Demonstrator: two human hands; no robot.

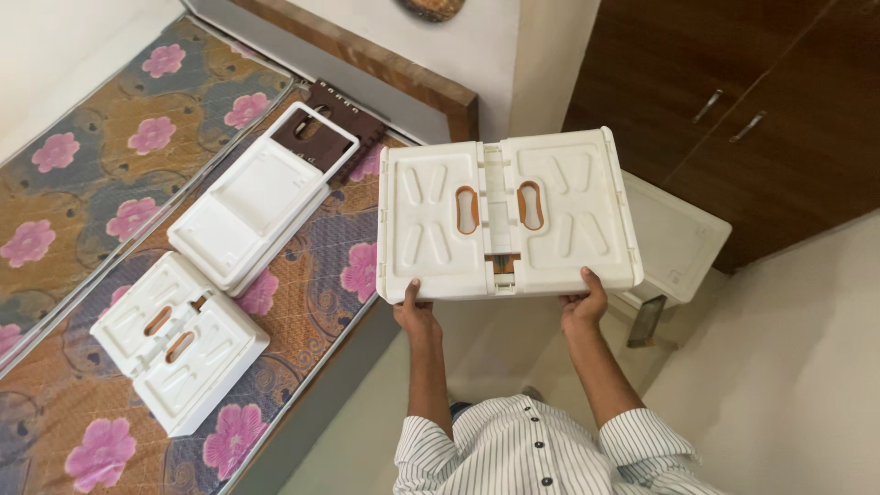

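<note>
I hold a white plastic folding box (431, 220) flat in the air in front of me, its two lid halves closed with orange-edged slots in the middle. My left hand (414, 310) grips its near edge on the left, thumb on top. My right hand (585, 301) grips the same edge on the right. The box hangs above the gap between the bed and a white stool.
A bed with a flowered sheet (101, 192) lies to the left. On it rest a closed white box (179, 341), a folded white box (252, 209) and a brown panel (335, 119). A white stool (676, 240) stands under the held box. Dark wooden cupboard doors (761, 101) at right.
</note>
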